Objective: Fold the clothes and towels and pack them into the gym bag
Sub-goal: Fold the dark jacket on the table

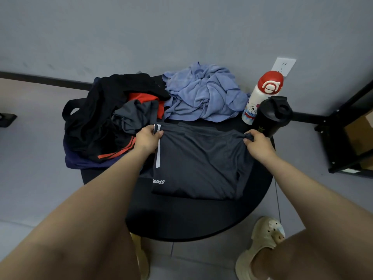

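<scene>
On round table (193, 219), both hands pinch dark grey, white-striped shorts (199, 164).

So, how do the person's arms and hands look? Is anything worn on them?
Both arms are bare up to the frame edge: no sleeves show. The left hand and the right hand wear no gloves, and I see no watch, bracelet or ring on either. Only the backs of the hands show.

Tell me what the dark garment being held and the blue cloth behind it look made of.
Dark grey garment: likely thin synthetic sportswear knit, smooth with a faint sheen and soft drape. Blue cloth: probably soft towelling or microfibre, matte, crumpled in thick rounded folds.
</scene>
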### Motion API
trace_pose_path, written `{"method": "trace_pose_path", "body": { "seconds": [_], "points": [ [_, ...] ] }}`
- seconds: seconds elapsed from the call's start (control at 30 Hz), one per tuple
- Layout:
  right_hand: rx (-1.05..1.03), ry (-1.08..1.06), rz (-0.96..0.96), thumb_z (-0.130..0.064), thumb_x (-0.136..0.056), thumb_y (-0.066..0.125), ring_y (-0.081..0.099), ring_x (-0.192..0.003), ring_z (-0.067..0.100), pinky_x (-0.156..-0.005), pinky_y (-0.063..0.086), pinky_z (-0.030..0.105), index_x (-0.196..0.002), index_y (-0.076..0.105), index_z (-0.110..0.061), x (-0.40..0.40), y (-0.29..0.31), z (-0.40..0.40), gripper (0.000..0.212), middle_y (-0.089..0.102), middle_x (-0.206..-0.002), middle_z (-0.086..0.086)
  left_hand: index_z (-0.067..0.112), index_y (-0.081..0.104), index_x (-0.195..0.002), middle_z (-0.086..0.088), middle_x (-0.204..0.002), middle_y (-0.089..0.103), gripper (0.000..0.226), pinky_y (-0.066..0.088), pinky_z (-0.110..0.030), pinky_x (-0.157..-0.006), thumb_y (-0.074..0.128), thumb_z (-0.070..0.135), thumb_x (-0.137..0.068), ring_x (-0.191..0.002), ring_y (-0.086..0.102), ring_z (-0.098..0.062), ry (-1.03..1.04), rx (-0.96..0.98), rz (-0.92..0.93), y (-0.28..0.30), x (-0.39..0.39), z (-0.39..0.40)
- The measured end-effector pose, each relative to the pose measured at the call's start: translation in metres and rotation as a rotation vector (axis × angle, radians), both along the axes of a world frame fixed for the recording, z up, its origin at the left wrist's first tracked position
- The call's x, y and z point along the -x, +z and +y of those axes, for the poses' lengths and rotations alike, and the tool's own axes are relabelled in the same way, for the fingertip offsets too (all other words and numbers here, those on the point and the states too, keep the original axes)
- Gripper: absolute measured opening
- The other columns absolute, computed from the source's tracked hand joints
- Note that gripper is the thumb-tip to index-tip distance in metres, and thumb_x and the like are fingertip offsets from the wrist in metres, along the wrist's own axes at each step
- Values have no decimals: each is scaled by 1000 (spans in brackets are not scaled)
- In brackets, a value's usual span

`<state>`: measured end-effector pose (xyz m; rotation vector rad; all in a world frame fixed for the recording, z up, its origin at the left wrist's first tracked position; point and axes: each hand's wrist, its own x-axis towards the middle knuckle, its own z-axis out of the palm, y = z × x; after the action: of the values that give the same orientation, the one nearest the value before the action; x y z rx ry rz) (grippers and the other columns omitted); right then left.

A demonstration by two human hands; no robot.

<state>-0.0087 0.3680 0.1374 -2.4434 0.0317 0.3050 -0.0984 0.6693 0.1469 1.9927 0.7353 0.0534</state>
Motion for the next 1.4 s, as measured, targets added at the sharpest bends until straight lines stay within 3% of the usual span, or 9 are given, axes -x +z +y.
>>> {"method": "trace_pose_path", "body": {
  "seconds": [0.1, 0.23, 0.37, 0.5, 0.63, 0.77, 1.2, 1.3, 1.4],
  "points": [
    [-11, -39, -12, -15, -98, 47, 51, -91, 28, -74, 38, 28, -118, 55, -10, -6, -6, 15, 22, 59, -105, 17, 6, 60, -116, -14, -114, 63, 28, 38, -25, -84, 51, 23, -97, -111, 55, -29, 44, -69, -28, -15, -11, -3],
    [72, -8, 31, -20, -99, 45, 51, -111, 39, -87, 42, 40, -127, 43, -10, -4, -12, 35, 31, 52, -124, 23, 8, 51, -118, -14, -117, 57, 29, 35, -26, -79, 54, 26, -95, -112, 53, -30, -7, -116, -7, -22, -22, -16],
    [377, 251, -222, -29, -98, 48, 28, -136, 33, -109, 29, 42, -144, 28, -9, 19, -20, 48, 55, 29, -149, 15, 15, 35, -140, -12, -135, 37, 56, 40, -41, -95, 61, 25, -91, -125, 36, -29, -238, -588, 24, -25, -16, -31],
    [353, 632, -286, -36, -100, 40, 9, -146, 20, -118, 9, 36, -146, 32, -16, 52, -31, 56, 51, 19, -158, 3, 15, 44, -139, -7, -146, 33, 47, 28, -35, -110, 54, 25, -94, -136, 28, -24, -528, -767, -88, -25, -11, -30],
    [529, 844, -51, -51, -100, 27, -13, -147, 18, -119, -1, 40, -153, 4, -28, 79, -53, 38, 62, -11, -160, -4, 19, 16, -151, 0, -160, 5, 61, 6, -34, -117, 35, 44, -99, -147, 2, -18, -996, -777, 230, -39, 11, -37],
    [597, 875, 21, -54, -99, 21, -17, -146, 19, -118, -6, 40, -152, -8, -30, 88, -58, 25, 64, -18, -159, -4, 23, -4, -151, 1, -159, -12, 69, 2, -36, -117, 28, 52, -98, -146, -8, -17, -1085, -841, 402, -55, 40, -43],
    [607, 1076, 60, -55, -98, 32, -20, -145, 20, -117, -6, 34, -148, -16, -30, 127, -52, -34, 74, -26, -155, -5, 24, -2, -152, 1, -159, -12, 69, 18, -36, -117, 27, 54, -97, -146, -5, -19, -1190, -794, 389, -51, 104, -82],
    [588, 1110, 103, -54, -97, 35, -21, -144, 17, -116, -7, 32, -148, -15, -32, 130, -47, -41, 75, -28, -152, -8, 25, 8, -152, 3, -160, 1, 62, 19, -36, -117, 30, 48, -99, -146, 6, -18, -1188, -753, 333, -45, 108, -84],
    [506, 1071, 99, -54, -97, 34, -8, -147, 15, -117, 3, 30, -151, -3, -36, 123, -36, -39, 68, -10, -159, -8, 23, 21, -150, 3, -156, 19, 53, 18, -28, -115, 34, 38, -101, -142, 20, -14, -1064, -833, 112, -35, 96, -76]
  ]
}}
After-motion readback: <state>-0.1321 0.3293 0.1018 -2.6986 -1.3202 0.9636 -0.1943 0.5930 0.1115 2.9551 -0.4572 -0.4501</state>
